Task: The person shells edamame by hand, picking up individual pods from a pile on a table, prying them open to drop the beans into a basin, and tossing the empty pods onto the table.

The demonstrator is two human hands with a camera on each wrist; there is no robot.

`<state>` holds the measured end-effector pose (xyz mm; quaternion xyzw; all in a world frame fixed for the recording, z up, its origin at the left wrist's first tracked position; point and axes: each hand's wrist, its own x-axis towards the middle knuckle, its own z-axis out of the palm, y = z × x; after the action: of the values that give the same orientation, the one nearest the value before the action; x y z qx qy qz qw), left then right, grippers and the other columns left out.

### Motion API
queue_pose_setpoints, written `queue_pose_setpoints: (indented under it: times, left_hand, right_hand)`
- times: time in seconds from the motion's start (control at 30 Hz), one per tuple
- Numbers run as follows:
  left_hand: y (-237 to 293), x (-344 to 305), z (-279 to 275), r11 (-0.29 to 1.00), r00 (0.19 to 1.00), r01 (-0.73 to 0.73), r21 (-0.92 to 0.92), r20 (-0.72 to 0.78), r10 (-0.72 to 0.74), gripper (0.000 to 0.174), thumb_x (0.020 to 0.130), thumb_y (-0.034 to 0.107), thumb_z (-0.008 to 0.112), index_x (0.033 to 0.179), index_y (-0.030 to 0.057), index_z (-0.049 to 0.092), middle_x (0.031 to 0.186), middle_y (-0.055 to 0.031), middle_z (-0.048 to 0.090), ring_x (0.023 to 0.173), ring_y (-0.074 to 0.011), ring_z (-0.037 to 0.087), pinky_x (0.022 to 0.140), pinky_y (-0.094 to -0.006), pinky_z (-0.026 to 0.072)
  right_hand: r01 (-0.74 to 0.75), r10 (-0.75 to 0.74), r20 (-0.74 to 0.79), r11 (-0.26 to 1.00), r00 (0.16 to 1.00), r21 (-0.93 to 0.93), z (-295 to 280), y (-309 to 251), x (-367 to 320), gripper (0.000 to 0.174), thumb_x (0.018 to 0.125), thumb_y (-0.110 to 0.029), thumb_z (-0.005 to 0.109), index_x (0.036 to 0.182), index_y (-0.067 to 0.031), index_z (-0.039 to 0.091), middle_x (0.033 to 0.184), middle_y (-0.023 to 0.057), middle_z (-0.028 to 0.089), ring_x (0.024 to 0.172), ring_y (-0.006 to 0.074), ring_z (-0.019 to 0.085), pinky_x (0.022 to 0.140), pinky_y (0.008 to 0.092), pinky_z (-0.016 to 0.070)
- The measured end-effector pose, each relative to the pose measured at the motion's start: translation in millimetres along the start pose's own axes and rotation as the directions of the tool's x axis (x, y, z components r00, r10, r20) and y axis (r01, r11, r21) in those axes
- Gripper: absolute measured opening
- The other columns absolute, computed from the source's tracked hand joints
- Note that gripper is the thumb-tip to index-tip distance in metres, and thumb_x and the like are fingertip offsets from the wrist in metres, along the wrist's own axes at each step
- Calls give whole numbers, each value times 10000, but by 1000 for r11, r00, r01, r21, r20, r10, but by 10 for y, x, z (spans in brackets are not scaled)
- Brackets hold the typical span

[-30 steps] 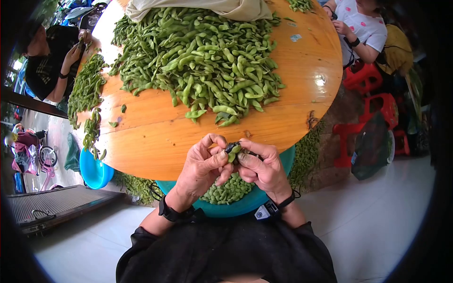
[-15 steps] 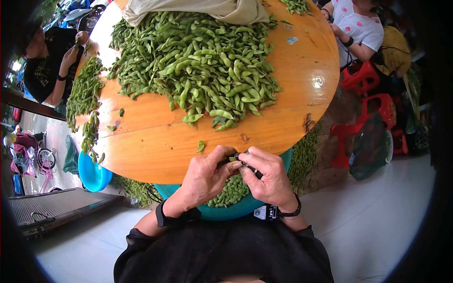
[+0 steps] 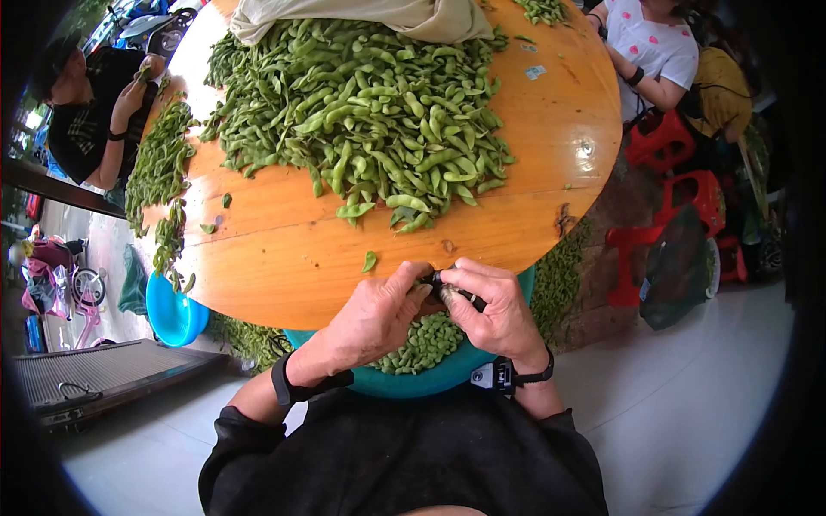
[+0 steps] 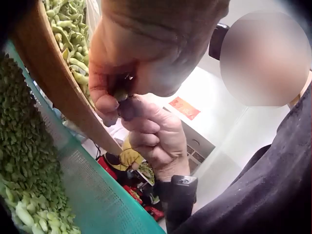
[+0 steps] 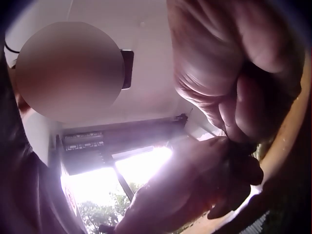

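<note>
In the head view both hands meet just above the table's near edge. The left hand [image 3: 372, 316] pinches a small green bean pod [image 4: 121, 92], seen in the left wrist view and mostly hidden by the fingers. Curled fingers of the right hand [image 3: 495, 316] hold a slim black tool [image 3: 469, 298], its end at the left fingertips. Below the hands, shelled green beans [image 3: 423, 346] fill part of a teal basin [image 3: 400, 383]. A single pod [image 3: 370, 261] lies on the table, left of and above the fingertips.
A large heap of pods [image 3: 370, 129] covers the middle of the round wooden table [image 3: 275, 275], a cloth [image 3: 370, 15] behind it. People sit at both sides. A blue basin [image 3: 175, 311] stands lower left; red stools [image 3: 693, 199] stand right.
The pod that showed between the fingers a second ago is now mostly covered, as the hands have closed in together. A loose pod has appeared on the table near the left hand.
</note>
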<state>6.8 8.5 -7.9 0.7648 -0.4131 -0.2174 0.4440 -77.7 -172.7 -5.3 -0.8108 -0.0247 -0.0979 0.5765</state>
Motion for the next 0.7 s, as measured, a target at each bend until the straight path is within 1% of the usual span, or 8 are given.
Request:
queue_pose_setpoints:
  times: [0.07,0.1,0.17,0.27,0.33,0.4,0.63,0.7]
  left_hand:
    - [67,24,-63,932,987,163,-325,37,-159,230,1001,36,481,1225,-17,476,728,-107,647,567,-198,625,542,-330,512]
    - [42,15,-60,822,970,241,-515,95,-225,256,1034,43,411,1282,-5,456,861,-91,663,635,-125,609,591,-292,525]
    - [21,-6,-44,768,964,254,-588,92,-248,264,1033,41,418,1292,-1,454,937,-101,660,672,-130,617,607,-284,527]
    - [1,-35,-21,652,955,256,-714,82,-286,265,1025,34,449,1288,6,455,1051,-110,648,751,-144,638,638,-271,536]
    - [-5,-43,-23,591,950,247,-768,73,-302,258,1018,30,472,1275,10,458,1091,-110,640,792,-153,651,655,-266,544]
    - [-4,-45,-37,445,935,241,-862,83,-346,220,989,28,544,1201,-1,492,1097,-111,636,836,-179,675,675,-278,573]
    - [-87,-71,46,451,954,182,-874,46,-295,89,970,57,594,1014,-19,581,1156,-122,610,869,-178,685,687,-293,603]
    - [-42,-63,86,589,947,136,-796,-70,-314,98,965,80,615,956,-18,616,1009,-95,660,779,-145,677,624,-252,564]
  right_hand:
    - [28,-30,-44,999,999,-33,36,12,4,165,850,40,618,1008,79,642,802,98,584,624,161,587,539,286,451]
    - [26,-27,-42,999,999,-31,49,4,2,165,850,40,618,1008,79,642,802,98,584,624,161,587,539,286,451]
    - [-110,113,-91,993,989,38,70,-30,-5,177,849,31,614,1024,57,630,811,133,600,672,229,605,612,315,473]
    - [-146,163,-142,982,976,123,77,-67,-7,175,855,35,607,1027,58,635,804,121,595,672,206,601,604,300,467]
    - [-123,136,-148,988,980,94,83,-75,-6,185,855,37,608,1037,59,636,798,117,590,667,201,595,597,296,464]
    - [-99,108,-157,993,982,63,85,-95,-10,196,854,38,609,1047,60,638,793,113,584,661,196,589,590,291,460]
    - [-119,124,-101,992,987,52,114,-123,-70,234,857,32,622,1088,69,634,773,101,549,639,177,573,567,287,446]
    - [-101,105,-86,993,991,55,126,-142,-69,236,858,34,622,1091,72,632,772,97,541,629,170,568,559,286,443]
